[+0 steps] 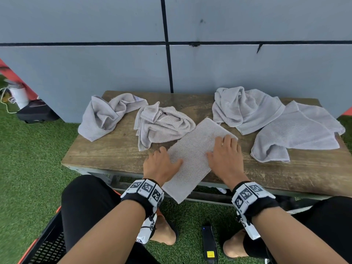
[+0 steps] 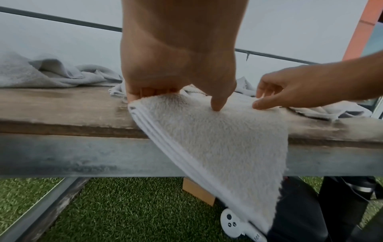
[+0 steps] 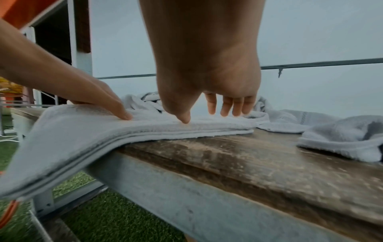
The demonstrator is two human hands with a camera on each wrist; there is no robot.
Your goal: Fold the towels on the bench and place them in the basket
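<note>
A folded grey towel (image 1: 192, 161) lies slantwise on the wooden bench (image 1: 114, 151), and its near end hangs over the front edge. My left hand (image 1: 169, 155) is at the towel's left edge, thumb pressing on top; its fingertips are hidden behind that edge (image 2: 180, 98). My right hand (image 1: 221, 147) lies flat on the far half, fingers straight and thumb touching the cloth (image 3: 207, 116). Several crumpled grey towels lie around it: one at the far left (image 1: 102, 117), one beside the fold (image 1: 162, 124), two on the right (image 1: 245, 109). A black basket (image 1: 51, 244) stands by my left knee.
A grey panelled wall (image 1: 114, 69) backs the bench. Green artificial grass (image 1: 28, 159) surrounds it. A black device with a yellow label (image 1: 209, 242) lies on the grass between my feet. A dark box (image 1: 36, 111) sits at the far left.
</note>
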